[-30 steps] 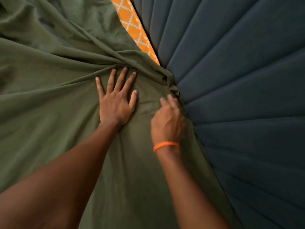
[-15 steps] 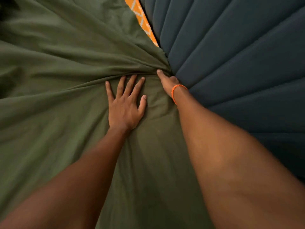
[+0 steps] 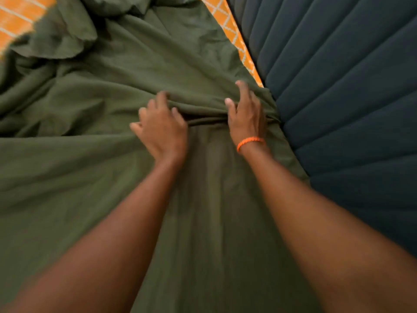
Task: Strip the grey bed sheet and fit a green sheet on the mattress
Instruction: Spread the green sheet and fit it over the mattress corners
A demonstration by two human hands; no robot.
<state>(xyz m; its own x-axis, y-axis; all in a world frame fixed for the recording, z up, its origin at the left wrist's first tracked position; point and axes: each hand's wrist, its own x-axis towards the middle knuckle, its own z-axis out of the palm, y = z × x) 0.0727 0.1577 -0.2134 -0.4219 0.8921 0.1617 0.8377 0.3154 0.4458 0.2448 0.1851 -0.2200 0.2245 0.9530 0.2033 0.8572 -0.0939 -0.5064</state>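
The green sheet (image 3: 94, 168) covers the orange patterned mattress (image 3: 234, 35) beside a dark padded headboard (image 3: 343, 91), both hands, left hand (image 3: 161, 129) and right hand (image 3: 246, 116), gripping one fold with curled fingers.

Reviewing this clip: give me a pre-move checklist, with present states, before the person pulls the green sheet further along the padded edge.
1. Left hand grips the green sheet: ok, fingers curl over a bunched fold.
2. Right hand holds the same fold: ok, fingers lie over it beside the dark padded panel.
3. Sheet covers the orange patterned mattress: not ok, a strip shows along the panel and another patch at upper left.
4. Sheet smooth: not ok, heavily wrinkled at upper left.
5. Edge tucked under: cannot tell.
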